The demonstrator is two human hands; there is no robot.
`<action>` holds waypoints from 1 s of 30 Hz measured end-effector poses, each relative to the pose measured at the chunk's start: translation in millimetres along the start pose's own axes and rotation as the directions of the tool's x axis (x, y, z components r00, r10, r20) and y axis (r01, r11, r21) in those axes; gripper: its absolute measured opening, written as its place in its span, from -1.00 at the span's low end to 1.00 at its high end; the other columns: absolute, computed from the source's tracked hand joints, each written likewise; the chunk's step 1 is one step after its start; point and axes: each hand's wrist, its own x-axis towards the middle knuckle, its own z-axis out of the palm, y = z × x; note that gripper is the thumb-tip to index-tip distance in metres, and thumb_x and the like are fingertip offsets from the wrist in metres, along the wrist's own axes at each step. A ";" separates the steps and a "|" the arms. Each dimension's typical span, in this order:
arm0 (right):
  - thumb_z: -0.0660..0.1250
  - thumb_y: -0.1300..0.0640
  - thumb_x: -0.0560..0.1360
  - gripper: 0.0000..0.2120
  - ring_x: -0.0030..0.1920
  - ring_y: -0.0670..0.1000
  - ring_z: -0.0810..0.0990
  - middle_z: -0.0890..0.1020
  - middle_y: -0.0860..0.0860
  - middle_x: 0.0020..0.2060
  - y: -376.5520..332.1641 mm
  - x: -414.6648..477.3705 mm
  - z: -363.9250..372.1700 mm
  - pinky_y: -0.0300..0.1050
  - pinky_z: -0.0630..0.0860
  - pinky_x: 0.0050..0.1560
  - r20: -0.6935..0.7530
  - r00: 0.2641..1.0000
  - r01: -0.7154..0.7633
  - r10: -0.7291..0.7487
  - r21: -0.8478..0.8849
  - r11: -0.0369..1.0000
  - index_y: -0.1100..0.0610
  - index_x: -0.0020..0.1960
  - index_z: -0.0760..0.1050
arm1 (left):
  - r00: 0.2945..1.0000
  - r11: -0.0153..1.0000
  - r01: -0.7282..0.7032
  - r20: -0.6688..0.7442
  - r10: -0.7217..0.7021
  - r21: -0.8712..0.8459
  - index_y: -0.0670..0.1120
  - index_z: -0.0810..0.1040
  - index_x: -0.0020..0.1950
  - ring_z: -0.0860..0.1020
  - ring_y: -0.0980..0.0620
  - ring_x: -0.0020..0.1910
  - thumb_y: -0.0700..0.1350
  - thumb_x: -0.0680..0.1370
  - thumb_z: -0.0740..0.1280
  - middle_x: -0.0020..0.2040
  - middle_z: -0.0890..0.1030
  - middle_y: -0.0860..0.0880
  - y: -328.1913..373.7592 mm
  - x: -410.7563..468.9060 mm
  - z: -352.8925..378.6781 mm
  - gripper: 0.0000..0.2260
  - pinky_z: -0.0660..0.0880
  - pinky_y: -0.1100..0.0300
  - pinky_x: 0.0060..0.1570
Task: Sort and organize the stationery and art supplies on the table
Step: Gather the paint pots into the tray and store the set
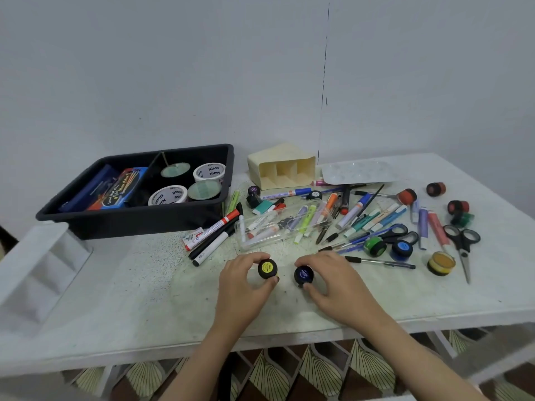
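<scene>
Your left hand (pixel 246 280) curls its fingers and thumb round a yellow paint pot (pixel 267 268). Your right hand (pixel 327 280) holds a blue paint pot (pixel 304 274) the same way. Both pots have their lids up. They are side by side, not touching, low over the white table (pixel 144 299) near its front edge.

From your hands, the black tray (pixel 130 214) sits at 10 o'clock with tape rolls (pixel 209 171) inside. The cream holder (pixel 278 157) lies on its side at 12 o'clock. A clear pencil case (pixel 269 235) lies nearer, also at 12 o'clock. Pens and markers (pixel 354 212) are heaped at 1 o'clock. A green paint pot (pixel 375 246) and black scissors (pixel 462 251) lie at 2 o'clock.
</scene>
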 end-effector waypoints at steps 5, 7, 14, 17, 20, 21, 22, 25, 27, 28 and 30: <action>0.35 0.12 0.47 -0.64 0.11 -0.07 0.45 0.56 -0.12 0.07 0.0 4.9 5.0 -0.20 0.36 0.07 -0.011 0.991 -0.131 0.131 0.011 0.991 -0.05 0.24 0.41 | 0.999 1.000 -0.022 0.035 0.022 0.005 0.34 0.47 0.00 0.40 0.32 0.09 -0.06 0.32 0.54 -0.04 0.54 0.36 4.2 3.6 2.0 -0.58 0.32 0.15 0.15; 0.35 0.15 0.48 -0.63 0.12 -0.08 0.46 0.55 -0.12 0.09 -0.4 5.1 7.0 -0.22 0.39 0.06 -0.008 0.983 -0.183 0.183 0.057 0.982 -0.06 0.25 0.38 | 0.997 0.999 -0.042 0.073 0.041 0.024 0.34 0.48 0.00 0.38 0.32 0.08 -0.04 0.32 0.55 -0.05 0.53 0.34 7.1 4.7 4.2 -0.59 0.28 0.18 0.13; 0.37 0.14 0.48 -0.61 0.10 -0.08 0.51 0.57 -0.15 0.11 0.8 6.7 8.9 -0.25 0.38 -0.04 -0.042 0.972 -0.229 0.231 0.057 0.972 -0.05 0.25 0.36 | 0.989 0.997 -0.031 0.146 0.021 0.068 0.18 0.60 0.09 0.45 0.12 0.04 -0.10 0.34 0.53 -0.03 0.58 0.14 9.3 10.9 11.7 -0.63 0.34 0.00 0.19; 0.37 0.08 0.47 -0.62 0.10 -0.09 0.49 0.57 -0.15 0.09 4.4 8.7 7.0 -0.22 0.39 -0.04 -0.020 0.971 -0.236 0.237 0.031 0.971 -0.08 0.25 0.37 | 0.983 0.992 -0.042 0.184 0.019 0.122 0.14 0.62 0.12 0.45 0.10 0.06 -0.13 0.36 0.51 -0.04 0.55 0.17 11.9 14.5 12.2 -0.64 0.32 0.02 0.21; 0.39 0.02 0.45 -0.62 0.12 -0.11 0.43 0.57 -0.17 0.08 9.5 10.8 3.5 -0.25 0.34 -0.05 0.005 0.976 -0.219 0.219 0.006 0.976 -0.11 0.24 0.40 | 0.966 0.970 -0.092 0.256 0.033 0.224 0.15 0.58 0.19 0.39 0.06 0.26 -0.11 0.41 0.47 0.23 0.52 0.13 12.6 18.2 14.7 -0.62 0.21 0.12 0.25; 0.38 0.01 0.46 -0.62 0.13 -0.12 0.43 0.57 -0.18 0.10 11.0 10.9 2.2 -0.27 0.32 -0.03 0.018 0.978 -0.210 0.210 0.015 0.978 -0.11 0.25 0.40 | 0.961 0.963 -0.108 0.273 0.038 0.245 0.15 0.58 0.20 0.36 0.06 0.30 -0.10 0.41 0.46 0.28 0.50 0.11 12.1 19.6 15.5 -0.63 0.18 0.13 0.24; 0.37 0.00 0.46 -0.61 0.15 -0.14 0.42 0.57 -0.20 0.12 12.7 10.2 0.9 -0.28 0.32 0.01 0.036 0.979 -0.202 0.200 0.035 0.979 -0.11 0.26 0.40 | 0.958 0.959 -0.120 0.284 0.044 0.255 0.15 0.58 0.20 0.36 0.06 0.31 -0.08 0.42 0.46 0.29 0.49 0.10 11.7 20.8 16.1 -0.63 0.17 0.14 0.24; 0.32 -0.02 0.50 -0.59 0.21 -0.18 0.41 0.52 -0.20 0.19 16.6 4.0 -4.2 -0.28 0.32 0.15 0.069 0.982 -0.180 0.173 0.114 0.977 -0.12 0.32 0.35 | 0.955 0.960 -0.152 0.287 0.080 0.236 0.13 0.60 0.17 0.36 0.09 0.30 0.03 0.39 0.46 0.27 0.49 0.10 12.7 24.1 17.0 -0.66 0.15 0.13 0.25; 0.31 0.00 0.52 -0.59 0.23 -0.21 0.37 0.48 -0.21 0.23 23.2 -2.5 -9.6 -0.31 0.27 0.21 0.024 0.984 -0.176 0.174 0.117 0.977 -0.10 0.35 0.35 | 0.959 0.965 -0.170 0.257 0.116 0.199 0.12 0.61 0.14 0.38 0.11 0.27 0.09 0.38 0.39 0.23 0.51 0.11 14.8 26.3 19.6 -0.66 0.18 0.15 0.24; 0.30 0.02 0.52 -0.59 0.24 -0.20 0.37 0.47 -0.20 0.23 28.5 -5.7 -13.6 -0.31 0.25 0.22 -0.021 0.984 -0.177 0.180 0.092 0.980 -0.08 0.35 0.36 | 0.960 0.967 -0.186 0.244 0.140 0.176 0.11 0.61 0.14 0.40 0.11 0.25 0.08 0.38 0.36 0.20 0.52 0.12 17.4 28.2 22.3 -0.67 0.19 0.17 0.22; 0.31 0.08 0.52 -0.63 0.22 -0.12 0.42 0.51 -0.15 0.20 41.5 -11.5 -24.5 -0.24 0.28 0.18 -0.141 0.968 -0.206 0.206 0.010 0.978 -0.03 0.31 0.42 | 0.953 0.969 -0.209 0.250 0.172 0.133 0.11 0.59 0.15 0.40 0.15 0.22 0.02 0.44 0.38 0.17 0.53 0.15 25.2 32.8 30.0 -0.72 0.20 0.19 0.22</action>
